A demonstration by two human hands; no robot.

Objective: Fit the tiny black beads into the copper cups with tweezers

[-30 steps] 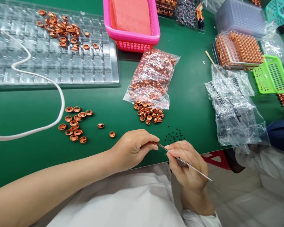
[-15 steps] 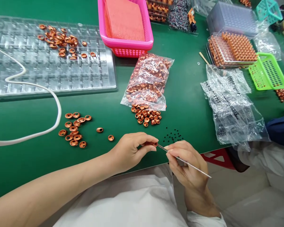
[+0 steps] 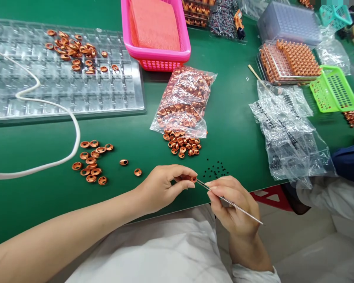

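Between thumb and fingertips, my left hand (image 3: 165, 184) pinches a small copper-coloured ring-shaped part (image 3: 194, 179). My right hand (image 3: 236, 202) is closed around thin metal tweezers (image 3: 238, 206), whose tips reach to the part's near side. Whether the tips hold anything is too small to make out. Tiny black pieces (image 3: 216, 169) lie scattered just beyond my right hand. Past my left hand is a pile of copper-coloured parts (image 3: 183, 143), spilling from a clear plastic bag (image 3: 184, 98) full of them. Another loose group of copper parts (image 3: 91, 161) rests left of my hand.
A clear plastic tray (image 3: 106, 98) bearing more copper parts lies at left, with a white cable (image 3: 53, 103) across it. A pink basket (image 3: 157, 59) stands at the back. To the right are plastic bags (image 3: 292, 137), a green basket (image 3: 333, 88) and a person's dark sleeve (image 3: 349, 163).
The white cable has shifted to the right over the tray. The held part is turned slightly, and the tweezers' tips show a little apart; both hands stay almost in place.
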